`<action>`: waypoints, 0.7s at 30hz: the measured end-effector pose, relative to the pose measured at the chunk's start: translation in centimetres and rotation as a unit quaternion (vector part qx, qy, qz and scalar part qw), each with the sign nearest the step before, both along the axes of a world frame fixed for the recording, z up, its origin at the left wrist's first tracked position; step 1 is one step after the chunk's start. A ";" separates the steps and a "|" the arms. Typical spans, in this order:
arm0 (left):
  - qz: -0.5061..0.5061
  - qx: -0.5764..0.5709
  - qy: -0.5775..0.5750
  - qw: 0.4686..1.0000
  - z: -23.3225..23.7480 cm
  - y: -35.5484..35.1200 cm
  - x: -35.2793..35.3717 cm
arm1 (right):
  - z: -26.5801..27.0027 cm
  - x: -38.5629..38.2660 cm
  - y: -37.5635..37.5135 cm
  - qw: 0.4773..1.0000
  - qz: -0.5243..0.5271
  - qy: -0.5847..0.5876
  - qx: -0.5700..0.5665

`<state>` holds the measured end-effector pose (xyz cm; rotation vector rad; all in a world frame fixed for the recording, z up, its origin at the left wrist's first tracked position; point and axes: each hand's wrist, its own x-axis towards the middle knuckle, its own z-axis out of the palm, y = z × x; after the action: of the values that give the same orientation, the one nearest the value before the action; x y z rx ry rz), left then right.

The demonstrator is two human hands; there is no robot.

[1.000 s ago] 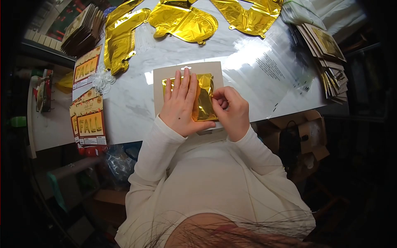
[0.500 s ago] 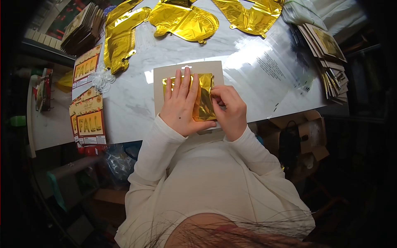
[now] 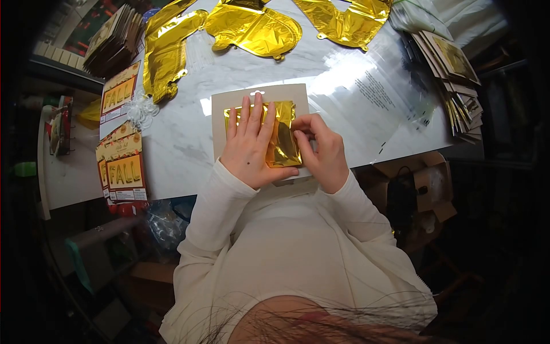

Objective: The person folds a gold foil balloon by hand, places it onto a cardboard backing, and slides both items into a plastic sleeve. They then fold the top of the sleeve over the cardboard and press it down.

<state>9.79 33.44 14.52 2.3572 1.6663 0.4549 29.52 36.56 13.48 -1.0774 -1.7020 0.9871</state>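
A folded gold foil balloon (image 3: pixel 282 137) lies on a tan backing card (image 3: pixel 292 94) with a hang hole at its top. My left hand (image 3: pixel 248 143) presses flat on the foil, fingers stretched and slightly apart, covering its left part. At the foil's right edge is my right hand (image 3: pixel 323 150), its fingers curled and thumb and index tips closed at that edge. What its other fingers cover is hidden.
More gold foil balloons (image 3: pixel 252 28) lie along the table's far side. Printed FALL cards (image 3: pixel 124 172) and white ribbon (image 3: pixel 142 110) are at left. Clear plastic bags (image 3: pixel 372 86) and stacked cards with foil (image 3: pixel 452 63) are at right. An open cardboard box (image 3: pixel 435 183) stands below the right edge.
My right hand has shifted slightly right, with its thumb and index finger more extended at the foil's edge. My left hand remains nearly still.
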 end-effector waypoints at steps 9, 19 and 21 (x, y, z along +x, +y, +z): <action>-0.003 0.006 0.008 1.000 0.0 0.0 -0.1 | 0.2 -0.1 0.1 1.000 -0.005 -0.020 -0.009; -0.002 0.009 0.036 0.999 -0.2 0.1 -0.1 | 0.4 0.1 -0.6 1.000 -0.016 -0.010 -0.008; -0.002 0.005 0.017 1.000 -0.2 0.1 -0.1 | 0.0 0.4 -0.6 1.000 0.007 -0.027 -0.004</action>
<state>9.69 33.51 14.32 2.3884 1.6765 0.4238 29.87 35.98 13.48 -1.1083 -1.7526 0.9807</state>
